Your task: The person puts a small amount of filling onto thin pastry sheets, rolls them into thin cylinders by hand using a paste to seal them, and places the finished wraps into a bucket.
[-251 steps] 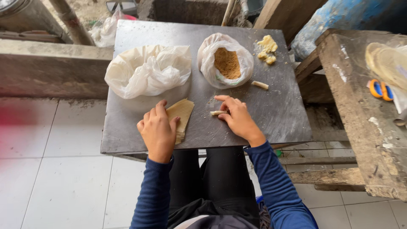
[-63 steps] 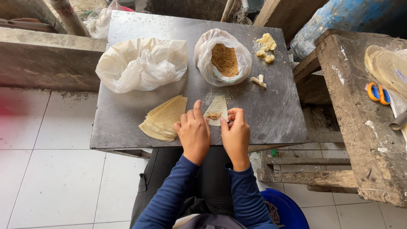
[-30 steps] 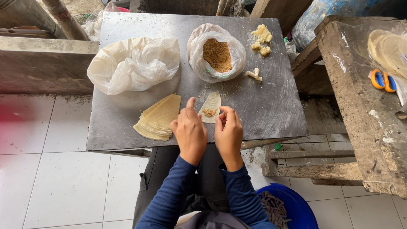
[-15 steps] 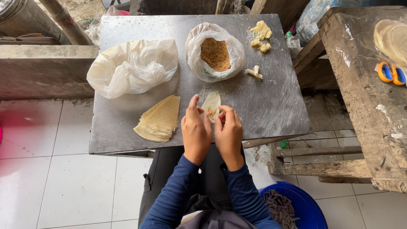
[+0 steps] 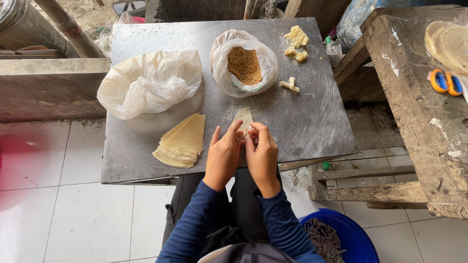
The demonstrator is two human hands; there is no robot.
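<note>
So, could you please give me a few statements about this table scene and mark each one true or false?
1. Both hands, the left hand and the right hand, are on one thin wrapper. True.
2. The stack of wrappers lies to the right of the hands. False: it lies to their left on the metal table.
3. The open bag of brown filling sits beyond the hands. True.
4. The scissors lie on the metal table. False: they lie on the wooden bench at the right.
5. The blue tub on the floor is empty. False: it holds dark rolled pieces.
</note>
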